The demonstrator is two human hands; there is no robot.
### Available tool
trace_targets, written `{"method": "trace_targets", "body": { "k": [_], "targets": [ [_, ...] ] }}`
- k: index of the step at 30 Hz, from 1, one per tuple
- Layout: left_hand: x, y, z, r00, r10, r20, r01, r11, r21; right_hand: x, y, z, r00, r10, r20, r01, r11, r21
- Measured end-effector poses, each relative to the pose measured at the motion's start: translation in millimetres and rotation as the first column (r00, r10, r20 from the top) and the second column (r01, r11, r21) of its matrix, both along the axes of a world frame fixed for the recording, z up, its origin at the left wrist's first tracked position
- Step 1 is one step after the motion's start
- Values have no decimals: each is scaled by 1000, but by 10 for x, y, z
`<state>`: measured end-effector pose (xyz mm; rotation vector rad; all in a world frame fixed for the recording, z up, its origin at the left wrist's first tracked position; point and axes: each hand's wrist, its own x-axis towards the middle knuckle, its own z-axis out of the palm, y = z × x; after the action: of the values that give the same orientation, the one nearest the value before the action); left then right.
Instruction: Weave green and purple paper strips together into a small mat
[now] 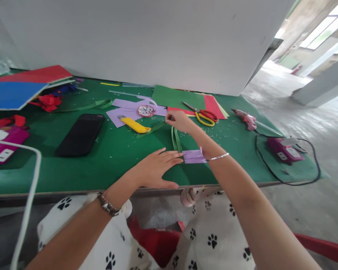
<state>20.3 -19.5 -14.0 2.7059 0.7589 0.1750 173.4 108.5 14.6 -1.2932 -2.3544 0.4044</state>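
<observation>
My left hand (157,167) lies flat near the table's front edge, fingers spread. Its fingertips touch the left end of a slit purple paper piece (195,156) and the foot of a green ribbon (176,139). The ribbon runs up from there in a narrow loop. Above it, my right hand (180,120) is closed in a pinch on the ribbon, and a loose tail trails left from the fingers. Close by on the left lies a yellow utility knife (135,125). My right forearm covers the right end of the purple piece.
Scissors (205,117) rest by red and green paper sheets (178,98). A round container (145,110) sits on purple paper. A black phone (80,135) lies left. A glue gun (245,119) and a corded purple power strip (285,149) are right. A white board (146,45) stands behind.
</observation>
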Motion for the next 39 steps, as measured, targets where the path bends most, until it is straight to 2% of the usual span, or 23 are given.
{"method": "trace_targets", "body": {
  "k": [1,3,5,6,9,11,14,17,19,21,23,26,28,33,39],
  "targets": [
    [-1,1,-6,1000,-1,1,1,1000,1,84,-14,44,999,-42,-23,42,999,17],
    [0,4,-14,1000,-6,3,6,1000,1,254,-65,121,966,-190,-175,200,979,37],
    [3,6,-13,1000,-10,2,10,1000,-3,410,-154,164,891,-282,-355,293,956,-25],
    [5,8,-9,1000,-11,3,11,1000,-5,478,-213,168,826,-314,-468,308,947,-92],
    [7,16,17,1000,-1,2,1,1000,-17,636,-435,124,551,-320,-771,203,947,-249],
    [8,26,41,1000,17,-6,-17,999,-39,712,-592,83,391,-340,-856,131,941,-313],
    [12,46,72,999,35,-2,-35,998,-59,810,-794,66,239,-385,-891,96,923,-373],
    [31,59,87,999,38,28,-37,999,-27,907,-926,104,157,-355,-922,119,933,-339],
    [51,59,93,999,44,23,-44,999,5,976,-979,122,144,-327,-934,159,939,-304],
    [78,52,103,999,53,-2,-53,998,34,1044,-1008,110,168,-320,-933,200,937,-285],
    [116,37,124,997,70,-24,-68,996,63,1106,-1016,72,234,-330,-914,241,931,-275],
    [209,2,178,990,128,-64,-120,987,108,1172,-1007,6,375,-355,-856,322,916,-239],
    [300,-26,220,979,175,-106,-159,976,148,1195,-999,-20,430,-368,-824,374,904,-208],
    [565,-102,292,925,346,-155,-298,916,268,1199,-1006,-32,400,-379,-835,451,874,-180],
    [770,-177,266,879,452,-153,-383,859,339,1167,-1068,-23,400,-381,-834,443,877,-188]
  ]
}}
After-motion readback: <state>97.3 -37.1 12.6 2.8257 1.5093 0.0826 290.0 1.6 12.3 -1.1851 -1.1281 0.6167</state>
